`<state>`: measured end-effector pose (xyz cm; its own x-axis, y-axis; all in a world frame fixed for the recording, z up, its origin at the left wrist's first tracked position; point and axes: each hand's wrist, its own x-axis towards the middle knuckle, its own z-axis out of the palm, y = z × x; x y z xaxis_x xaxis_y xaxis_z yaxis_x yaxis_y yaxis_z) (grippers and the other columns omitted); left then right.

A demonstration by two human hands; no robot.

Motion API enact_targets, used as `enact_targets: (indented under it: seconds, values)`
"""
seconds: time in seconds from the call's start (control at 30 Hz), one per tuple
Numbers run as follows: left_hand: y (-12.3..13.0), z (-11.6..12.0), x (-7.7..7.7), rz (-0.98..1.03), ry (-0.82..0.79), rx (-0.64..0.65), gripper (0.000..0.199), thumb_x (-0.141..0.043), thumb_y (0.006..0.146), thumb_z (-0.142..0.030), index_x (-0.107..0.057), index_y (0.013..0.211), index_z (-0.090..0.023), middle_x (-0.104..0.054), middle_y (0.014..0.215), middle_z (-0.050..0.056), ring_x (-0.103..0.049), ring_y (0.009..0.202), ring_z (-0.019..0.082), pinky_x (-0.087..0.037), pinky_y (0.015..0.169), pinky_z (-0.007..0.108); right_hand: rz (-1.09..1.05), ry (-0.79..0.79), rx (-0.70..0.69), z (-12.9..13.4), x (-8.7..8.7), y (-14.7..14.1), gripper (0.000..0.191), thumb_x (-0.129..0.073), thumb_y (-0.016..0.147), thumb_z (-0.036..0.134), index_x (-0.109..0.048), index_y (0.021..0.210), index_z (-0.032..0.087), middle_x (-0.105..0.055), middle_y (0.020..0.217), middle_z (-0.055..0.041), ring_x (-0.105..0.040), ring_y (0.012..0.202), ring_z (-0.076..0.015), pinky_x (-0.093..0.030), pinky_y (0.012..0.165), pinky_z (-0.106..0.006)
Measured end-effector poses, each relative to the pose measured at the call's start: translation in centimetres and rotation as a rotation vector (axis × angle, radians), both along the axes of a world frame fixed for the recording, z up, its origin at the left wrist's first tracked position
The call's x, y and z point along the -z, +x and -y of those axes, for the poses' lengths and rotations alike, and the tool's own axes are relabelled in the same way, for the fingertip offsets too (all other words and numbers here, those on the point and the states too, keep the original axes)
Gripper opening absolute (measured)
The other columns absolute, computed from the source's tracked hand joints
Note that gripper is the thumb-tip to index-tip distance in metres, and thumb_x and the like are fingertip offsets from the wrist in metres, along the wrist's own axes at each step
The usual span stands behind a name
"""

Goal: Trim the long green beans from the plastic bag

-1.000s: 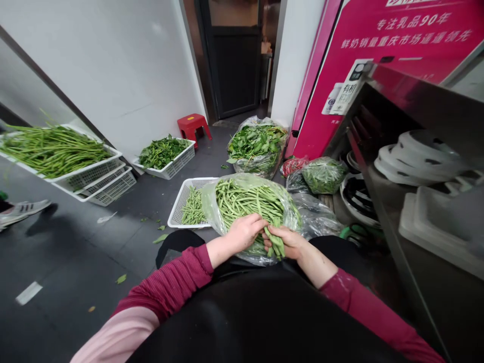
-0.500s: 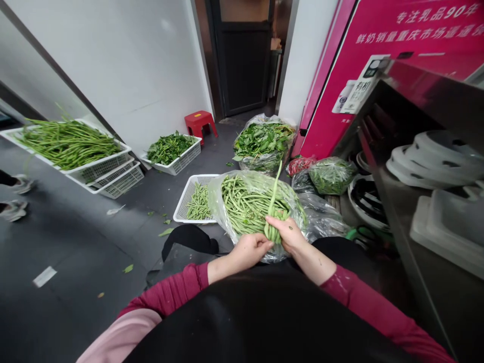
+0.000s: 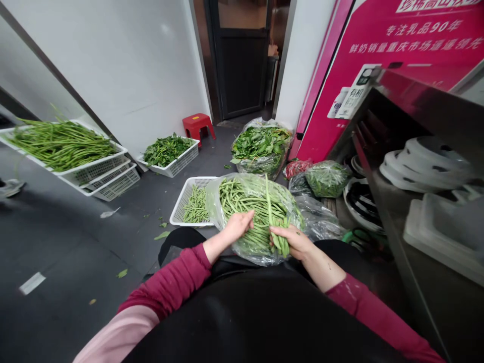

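A clear plastic bag (image 3: 217, 196) full of long green beans (image 3: 240, 199) lies open in front of my knees. My right hand (image 3: 293, 240) is wrapped round a bunch of beans (image 3: 280, 242) at the bag's near right side, one long bean standing up out of it. Over the middle of the bag is my left hand (image 3: 241, 225), its fingers pinched together; what they hold, if anything, is too small to make out. A white perforated basket (image 3: 177, 209) with shorter bean pieces (image 3: 196, 205) touches the bag's left side.
Stacked white baskets (image 3: 121, 184) with long green stalks stand at the left, near a person's shoe (image 3: 10, 188). Farther back are a basket of leafy greens (image 3: 180, 162), a red stool (image 3: 198, 125) and a bag of leaves (image 3: 262, 142). A metal shelf (image 3: 397, 217) borders the right.
My left hand has moved up and left, away from the bunch. My right hand has shifted slightly right and down with the beans. The view has turned a little.
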<state>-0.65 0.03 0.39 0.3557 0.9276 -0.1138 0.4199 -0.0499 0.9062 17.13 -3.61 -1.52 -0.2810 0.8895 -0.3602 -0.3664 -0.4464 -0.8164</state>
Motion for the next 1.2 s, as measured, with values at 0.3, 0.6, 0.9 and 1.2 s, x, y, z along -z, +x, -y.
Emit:
enact_targets:
  seconds: [0.3, 0.6, 0.9, 1.2]
  values:
    - [1.7, -3.4, -2.4, 0.645, -0.223, -0.026, 0.028, -0.06, 0.068, -0.039, -0.045, 0.073, -0.016, -0.04, 0.049, -0.008, -0.027, 0.032, 0.001, -0.018, 0.032, 0.014, -0.186, -0.091, -0.158, 0.9, 1.0, -0.3, 0.015, -0.066, 0.064, 0.025, -0.061, 0.074, 0.014, -0.058, 0.059, 0.0005, -0.052, 0.049, -0.0105, -0.044, 0.053, -0.027]
    - [1.3, -2.9, -0.9, 0.659, -0.169, 0.013, 0.029, -0.056, 0.071, -0.039, -0.048, 0.085, -0.015, -0.044, 0.057, -0.007, -0.032, 0.035, 0.001, -0.024, 0.033, 0.014, -0.283, -0.191, -0.101, 0.8, 0.9, -0.5, 0.014, -0.061, 0.067, 0.028, -0.061, 0.071, 0.014, -0.056, 0.06, 0.0009, -0.046, 0.044, -0.0074, -0.041, 0.048, -0.023]
    - [0.5, -0.7, -4.5, 0.197, 0.383, -0.057, 0.022, -0.05, 0.075, -0.036, -0.053, 0.072, -0.015, -0.051, 0.06, -0.001, -0.047, 0.056, 0.007, -0.038, 0.054, 0.019, 0.001, -0.249, 0.125, 0.4, 2.3, -0.8, 0.013, -0.062, 0.064, 0.027, -0.059, 0.06, 0.015, -0.057, 0.047, 0.0005, -0.05, 0.041, -0.0111, -0.043, 0.044, -0.024]
    - [1.7, -0.6, -1.9, 0.554, -0.144, -0.06, 0.029, -0.053, 0.072, -0.042, -0.041, 0.071, -0.016, -0.048, 0.048, -0.007, -0.036, 0.029, 0.003, -0.026, 0.029, 0.015, -0.25, -0.313, -0.082, 0.0, 1.5, -0.3, 0.019, -0.06, 0.069, 0.03, -0.059, 0.08, 0.015, -0.064, 0.065, -0.0027, -0.06, 0.055, -0.0148, -0.048, 0.055, -0.029]
